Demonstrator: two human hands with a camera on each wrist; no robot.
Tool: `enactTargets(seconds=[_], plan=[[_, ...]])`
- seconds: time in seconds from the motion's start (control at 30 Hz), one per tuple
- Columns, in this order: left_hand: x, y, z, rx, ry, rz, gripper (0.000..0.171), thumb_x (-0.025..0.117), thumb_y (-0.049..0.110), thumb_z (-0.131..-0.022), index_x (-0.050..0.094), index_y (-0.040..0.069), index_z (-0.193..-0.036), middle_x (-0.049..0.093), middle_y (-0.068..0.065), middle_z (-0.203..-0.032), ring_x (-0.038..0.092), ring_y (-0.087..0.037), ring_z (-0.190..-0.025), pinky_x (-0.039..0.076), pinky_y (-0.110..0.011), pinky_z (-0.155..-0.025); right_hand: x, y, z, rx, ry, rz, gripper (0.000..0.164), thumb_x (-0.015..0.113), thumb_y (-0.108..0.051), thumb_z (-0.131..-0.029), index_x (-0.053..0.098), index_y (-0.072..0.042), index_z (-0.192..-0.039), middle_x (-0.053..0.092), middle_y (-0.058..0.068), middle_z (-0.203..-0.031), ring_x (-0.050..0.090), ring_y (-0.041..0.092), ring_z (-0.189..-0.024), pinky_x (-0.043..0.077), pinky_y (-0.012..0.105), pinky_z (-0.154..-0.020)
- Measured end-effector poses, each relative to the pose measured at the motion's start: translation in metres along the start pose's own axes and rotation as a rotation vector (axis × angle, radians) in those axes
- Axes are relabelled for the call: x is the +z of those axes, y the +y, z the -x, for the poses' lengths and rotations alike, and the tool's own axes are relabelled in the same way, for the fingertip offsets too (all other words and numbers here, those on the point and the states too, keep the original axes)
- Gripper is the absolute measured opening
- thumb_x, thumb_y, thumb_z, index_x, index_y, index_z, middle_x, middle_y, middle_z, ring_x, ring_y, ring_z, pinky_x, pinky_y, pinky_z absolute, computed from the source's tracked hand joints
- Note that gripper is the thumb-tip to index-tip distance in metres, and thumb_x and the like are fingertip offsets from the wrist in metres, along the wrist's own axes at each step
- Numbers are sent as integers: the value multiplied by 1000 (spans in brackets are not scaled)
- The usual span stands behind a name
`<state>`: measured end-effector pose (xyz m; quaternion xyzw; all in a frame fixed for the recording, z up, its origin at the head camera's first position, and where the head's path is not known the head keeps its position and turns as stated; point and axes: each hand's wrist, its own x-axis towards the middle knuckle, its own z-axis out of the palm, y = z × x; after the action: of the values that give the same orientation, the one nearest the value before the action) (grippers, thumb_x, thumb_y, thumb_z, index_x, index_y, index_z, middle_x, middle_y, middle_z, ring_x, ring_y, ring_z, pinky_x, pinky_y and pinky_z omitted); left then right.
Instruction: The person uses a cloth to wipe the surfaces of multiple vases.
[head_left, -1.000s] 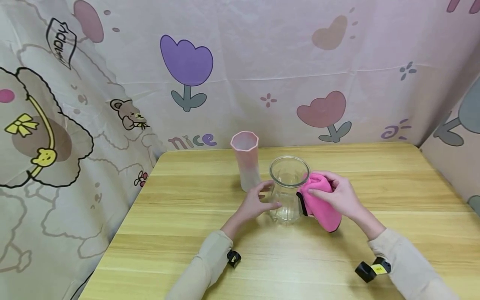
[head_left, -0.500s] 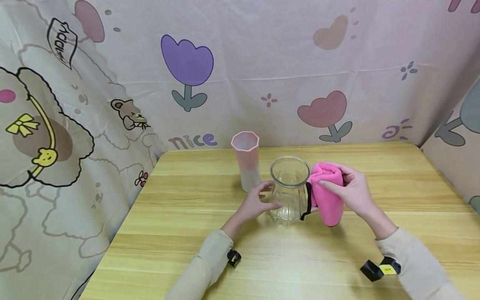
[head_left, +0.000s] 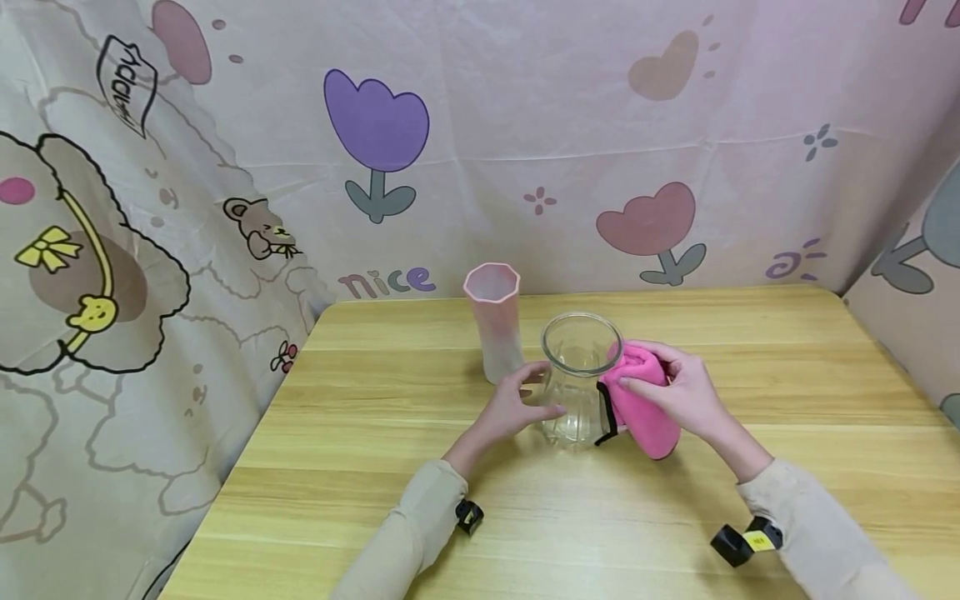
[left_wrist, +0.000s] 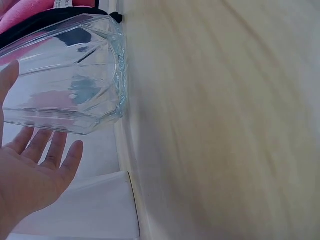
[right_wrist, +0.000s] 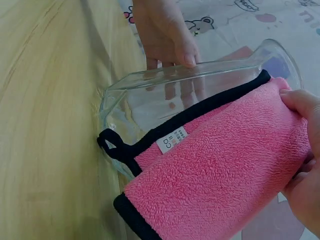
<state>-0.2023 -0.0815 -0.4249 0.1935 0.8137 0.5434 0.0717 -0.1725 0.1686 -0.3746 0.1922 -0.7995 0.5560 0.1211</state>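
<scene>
A clear, ribbed glass vase (head_left: 577, 408) stands upright on the wooden table. My left hand (head_left: 512, 410) steadies it from the left, thumb at the near side and fingers around the back; those fingers show through the glass in the right wrist view. On the other side, my right hand (head_left: 686, 393) pinches a folded pink towel (right_wrist: 220, 165) between thumb and fingers. The towel has black edging, a black hanging loop (right_wrist: 111, 140) and a white label (right_wrist: 171, 140). It lies against the right wall of the vase, and its folds hide some of my right fingers.
Behind my left hand a tall pink-to-white frosted vase (head_left: 497, 329) stands upright, close to the glass one. The wooden table (head_left: 360, 375) ends at the back against a printed curtain (head_left: 480, 125), which also hangs along the left.
My right hand first drew the towel right and slightly up along the glass vase, then brought it back left and down. The left hand and both vases stayed put.
</scene>
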Motion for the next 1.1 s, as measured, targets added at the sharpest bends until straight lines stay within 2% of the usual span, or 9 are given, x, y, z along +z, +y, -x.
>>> enactTargets(seconds=[0.1,0.3,0.37,0.57,0.77,0.87,1.1], plan=[[0,-1,0,-4,2,1,69,78,23,-70,46,14,-131,51,-1,-126,47,-16,-113,40,-35,-96,1,3,-1,1,-10,32,43,73,-2,-74,58,2,-114,61,-19,-92,59,0,-77,51,17,-60],[0,1,0,0,1,1,69,78,23,-71,46,13,-131,52,-1,-125,48,-17,-114,41,-35,-96,0,6,-1,-3,-43,88,43,73,-3,-74,59,3,-114,65,14,-101,57,-4,-81,50,14,-65],[0,0,0,1,2,0,69,78,23,-71,46,13,-131,52,-2,-125,48,-17,-113,41,-35,-96,0,8,0,8,-59,97,45,73,-5,-74,58,4,-115,64,20,-102,58,-4,-81,51,15,-66],[0,-1,0,-3,3,1,69,78,23,-70,46,14,-131,52,0,-125,47,-16,-113,41,-33,-95,0,15,4,50,-143,95,45,73,-11,-76,58,2,-116,66,18,-100,59,1,-73,53,20,-59],[-1,0,0,-2,1,7,69,78,24,-70,45,14,-131,51,-1,-125,47,-16,-113,40,-35,-96,0,21,5,48,-195,178,45,74,-19,-76,60,-1,-115,67,13,-97,55,5,-67,49,20,-55],[-1,-1,0,-5,1,10,69,78,24,-70,45,14,-131,51,-1,-126,47,-17,-114,40,-35,-96,1,23,5,43,-214,212,45,74,-18,-75,60,0,-114,67,12,-95,56,7,-67,50,21,-56],[0,0,0,-14,0,8,71,78,24,-70,45,14,-132,51,0,-127,47,-16,-115,40,-35,-97,3,29,9,74,-287,276,45,73,-15,-76,58,4,-114,63,7,-81,48,8,-57,45,22,-46]])
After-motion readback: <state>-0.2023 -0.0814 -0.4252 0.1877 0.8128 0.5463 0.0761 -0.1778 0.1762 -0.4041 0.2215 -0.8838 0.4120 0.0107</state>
